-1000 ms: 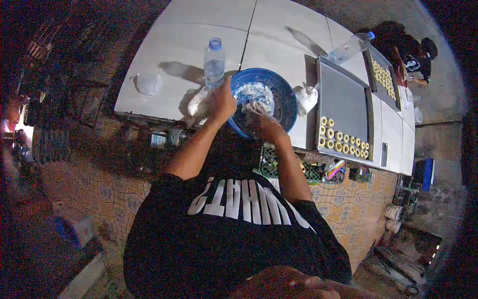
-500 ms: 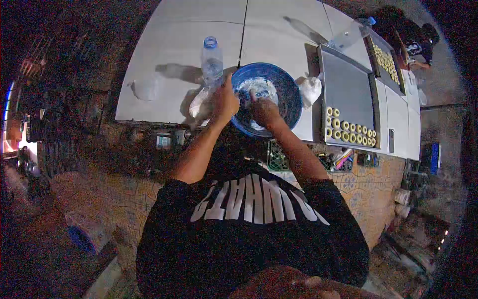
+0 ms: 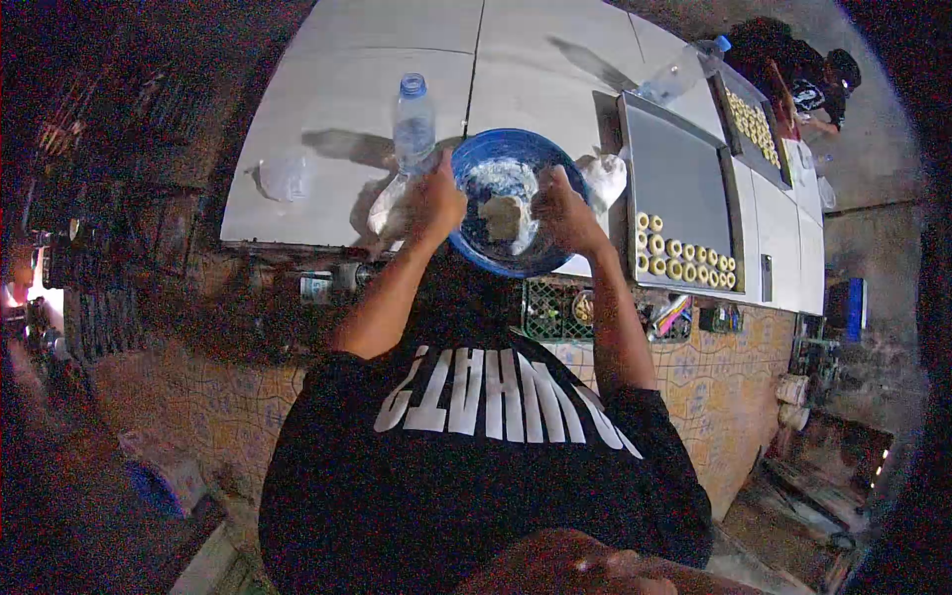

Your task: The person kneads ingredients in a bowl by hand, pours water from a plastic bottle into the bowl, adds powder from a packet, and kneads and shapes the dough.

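A round blue basin [image 3: 474, 240] stands at the near edge of the white table, with white flour and a lump of beige dough [image 3: 504, 218] inside. My left hand [image 3: 439, 203] is closed on the basin's left rim. Over the right part of the basin is my right hand [image 3: 565, 211], its fingers bent and blurred; whether they hold anything cannot be made out. White plastic bags lie on both sides, one [image 3: 387, 206] beside my left hand and one [image 3: 606, 180] right of the basin. An open, partly filled bottle [image 3: 414, 124] stands behind my left hand.
On the right, a metal tray [image 3: 679, 178] holds several dough rings; a second tray [image 3: 754, 124] lies beyond it. Another bottle [image 3: 674, 79] lies near them. A clear cup [image 3: 285, 178] is at the left. A person [image 3: 818, 89] is at the far right. Green crates [image 3: 547, 309] sit below.
My right hand has lifted from the middle of the basin toward its right side, uncovering the dough. My left hand stays on the rim. The whole view has shifted slightly.
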Demonstrator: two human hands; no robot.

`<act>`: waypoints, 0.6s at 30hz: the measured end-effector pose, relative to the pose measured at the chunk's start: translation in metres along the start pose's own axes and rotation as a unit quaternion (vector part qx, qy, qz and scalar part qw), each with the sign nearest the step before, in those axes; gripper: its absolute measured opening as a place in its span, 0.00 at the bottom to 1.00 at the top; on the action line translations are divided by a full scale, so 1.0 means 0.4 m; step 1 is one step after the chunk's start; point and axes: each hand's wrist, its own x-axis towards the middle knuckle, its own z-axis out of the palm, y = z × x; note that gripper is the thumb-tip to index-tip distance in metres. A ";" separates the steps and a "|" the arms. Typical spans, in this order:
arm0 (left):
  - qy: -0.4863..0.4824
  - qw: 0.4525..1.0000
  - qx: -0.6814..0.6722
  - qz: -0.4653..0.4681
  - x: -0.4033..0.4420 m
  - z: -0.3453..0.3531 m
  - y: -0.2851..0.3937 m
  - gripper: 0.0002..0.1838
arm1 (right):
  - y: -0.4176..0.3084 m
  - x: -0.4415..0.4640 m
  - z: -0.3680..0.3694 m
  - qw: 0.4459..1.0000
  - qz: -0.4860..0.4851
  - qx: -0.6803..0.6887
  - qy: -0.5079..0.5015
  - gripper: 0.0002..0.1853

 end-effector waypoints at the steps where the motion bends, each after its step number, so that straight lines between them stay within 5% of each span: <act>1: -0.006 1.000 -0.003 0.001 0.002 -0.005 0.003 0.35 | 0.013 0.001 0.009 0.990 -0.003 0.136 -0.028 0.32; 3: -0.019 1.000 -0.021 -0.005 0.000 -0.020 0.013 0.35 | 0.040 0.000 0.019 0.942 -0.003 0.321 -0.094 0.36; 6: -0.010 1.000 -0.016 -0.006 0.003 -0.025 0.019 0.36 | 0.067 0.009 0.037 0.946 0.019 0.272 -0.174 0.37; 9: -0.010 0.999 -0.032 -0.011 -0.002 -0.040 0.039 0.35 | 0.079 0.047 0.083 0.986 0.126 0.030 -0.109 0.35; 11: 0.015 1.000 -0.005 -0.013 -0.009 -0.028 0.042 0.33 | 0.065 0.081 0.127 0.993 0.090 -0.045 -0.054 0.33; 13: -0.014 0.999 -0.032 -0.027 -0.002 -0.013 0.027 0.33 | 0.014 0.122 0.153 0.974 0.130 -0.122 -0.141 0.32; 16: -0.019 0.998 -0.043 -0.030 0.002 0.003 0.011 0.34 | 0.015 0.136 0.181 0.925 -0.003 -0.343 -0.163 0.28; 18: -0.004 0.998 -0.058 -0.004 0.002 0.008 0.003 0.34 | 0.022 0.139 0.226 0.918 0.025 -0.389 -0.076 0.28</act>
